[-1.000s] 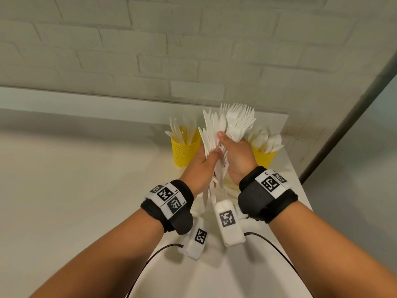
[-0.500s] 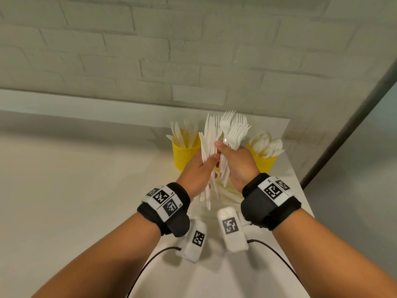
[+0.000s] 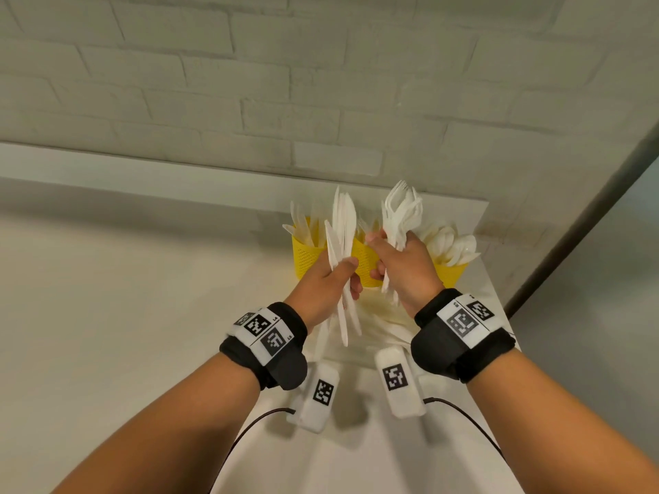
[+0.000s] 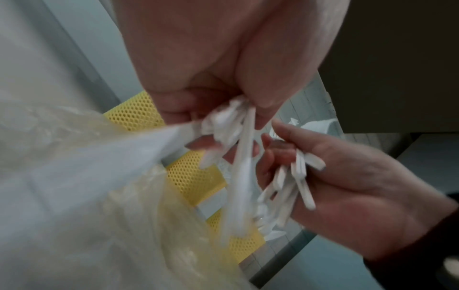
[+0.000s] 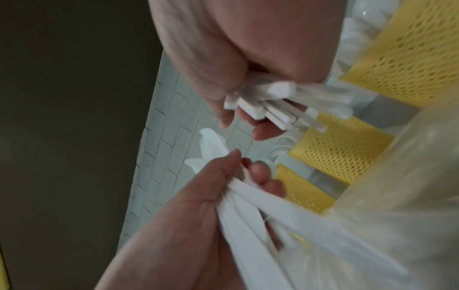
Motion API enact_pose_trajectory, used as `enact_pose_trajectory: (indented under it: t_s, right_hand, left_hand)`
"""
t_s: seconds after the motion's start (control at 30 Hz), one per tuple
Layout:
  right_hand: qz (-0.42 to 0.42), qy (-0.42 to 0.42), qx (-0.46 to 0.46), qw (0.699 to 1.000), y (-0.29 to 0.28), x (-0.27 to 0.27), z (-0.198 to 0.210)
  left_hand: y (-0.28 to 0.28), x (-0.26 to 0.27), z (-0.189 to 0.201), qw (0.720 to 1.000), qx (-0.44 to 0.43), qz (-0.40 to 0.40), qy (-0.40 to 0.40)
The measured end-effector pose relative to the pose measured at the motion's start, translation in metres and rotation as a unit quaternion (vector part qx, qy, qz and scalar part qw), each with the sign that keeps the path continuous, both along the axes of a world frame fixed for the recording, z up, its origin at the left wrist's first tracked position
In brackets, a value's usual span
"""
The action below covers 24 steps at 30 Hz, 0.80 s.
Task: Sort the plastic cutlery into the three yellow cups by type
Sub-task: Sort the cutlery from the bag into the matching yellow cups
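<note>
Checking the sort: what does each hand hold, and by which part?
Left hand grips a bundle of knives mid-length; right hand grips a bundle of forks around their handles.

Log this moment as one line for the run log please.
left hand: grips knives | right hand: grips forks | bundles apart, above cups | right cup: spoons

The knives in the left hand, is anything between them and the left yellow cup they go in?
Nothing visible blocks them. The left hand grips the knives just above and in front of the left yellow cup, which already holds knives but has room. The right hand holds forks off to the side.
</note>
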State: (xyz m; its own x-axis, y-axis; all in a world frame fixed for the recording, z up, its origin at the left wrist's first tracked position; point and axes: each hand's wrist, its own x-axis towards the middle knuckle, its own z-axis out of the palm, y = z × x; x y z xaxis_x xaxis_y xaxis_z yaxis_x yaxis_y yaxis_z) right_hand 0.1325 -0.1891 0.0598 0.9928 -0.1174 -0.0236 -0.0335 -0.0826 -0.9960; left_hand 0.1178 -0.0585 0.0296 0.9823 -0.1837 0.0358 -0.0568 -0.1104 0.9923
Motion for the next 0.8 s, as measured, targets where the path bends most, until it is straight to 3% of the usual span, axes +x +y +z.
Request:
enact_pose_trajectory:
  t_s: [0.17,0.33,0.43,0.57,0.8]
  right_hand:
    - [0.002,0.058,0.027,0.998,-0.003,-0.006,-0.008]
    - [0.085,0.14,0.104,0.981,-0.001,-0.015,-0.009]
    - [0.101,0.169,0.164,0.967,0.003,-0.016,-0.006]
    - [0.121,0.198,0.192,0.954,0.006,-0.013,-0.002]
    - [0.105,0.194,0.179,0.959,0.007,-0.012,0.0]
  left_hand:
    - [0.004,0.004,0.009,0.997,-0.013,0.051,-0.053]
    - [0.006,0.015,0.036,0.983,-0.146,0.07,-0.089]
    - [0.004,0.021,0.051,0.971,-0.177,0.082,-0.135]
    - [0.001,0.022,0.051,0.968,-0.171,0.093,-0.16]
    - [0.0,0.018,0.046,0.971,-0.144,0.06,-0.179]
